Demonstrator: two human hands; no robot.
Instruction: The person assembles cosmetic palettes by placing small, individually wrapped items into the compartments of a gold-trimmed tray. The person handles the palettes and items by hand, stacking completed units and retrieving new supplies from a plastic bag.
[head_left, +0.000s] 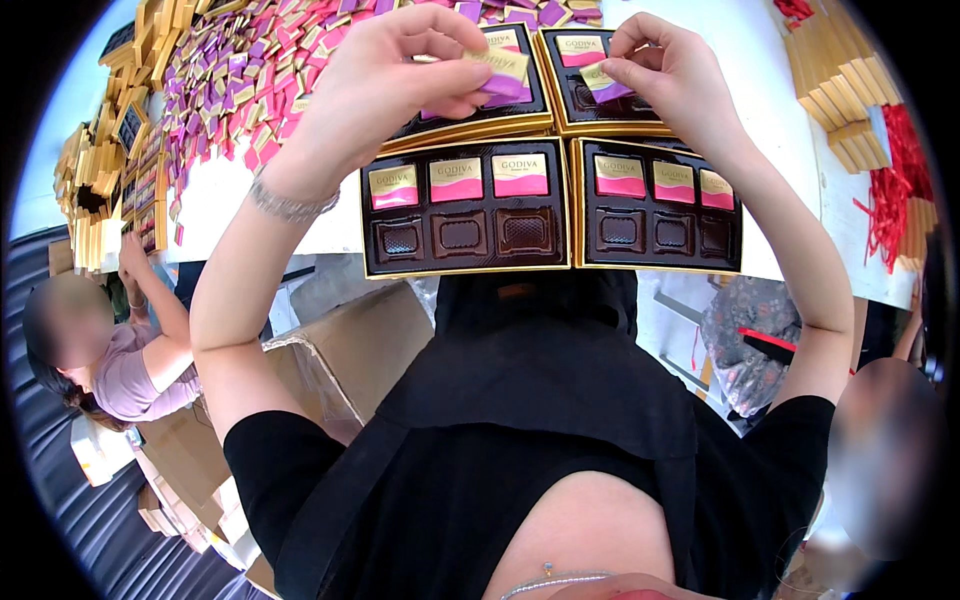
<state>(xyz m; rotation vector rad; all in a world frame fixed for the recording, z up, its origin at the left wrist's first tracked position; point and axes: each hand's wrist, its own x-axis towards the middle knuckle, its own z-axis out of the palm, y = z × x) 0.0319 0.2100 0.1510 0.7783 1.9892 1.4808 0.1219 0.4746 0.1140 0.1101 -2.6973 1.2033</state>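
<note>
My left hand (pixel 420 70) is closed on a wrapped chocolate (pixel 505 72) in gold and purple, held above the far left chocolate box (pixel 536 108). Thumb and fingers of my right hand (pixel 665 65) pinch another gold and purple chocolate (pixel 601 84) at the far right box (pixel 562 112); whether it touches the tray I cannot tell. Nearest me, the near left box (pixel 483 214) and the near right box (pixel 634 204) each hold three gold and pink chocolates in the back row, over bare front cavities. My hands hide parts of both far boxes.
A big heap of pink, purple and gold chocolates (pixel 255 85) covers the white table's (pixel 215 222) far left. Stacked gold boxes (pixel 840 95) and red paper shreds (pixel 888 215) lie at the right. A co-worker (pixel 145 365) is at the left; cardboard cartons (pixel 350 345) stand below the table edge.
</note>
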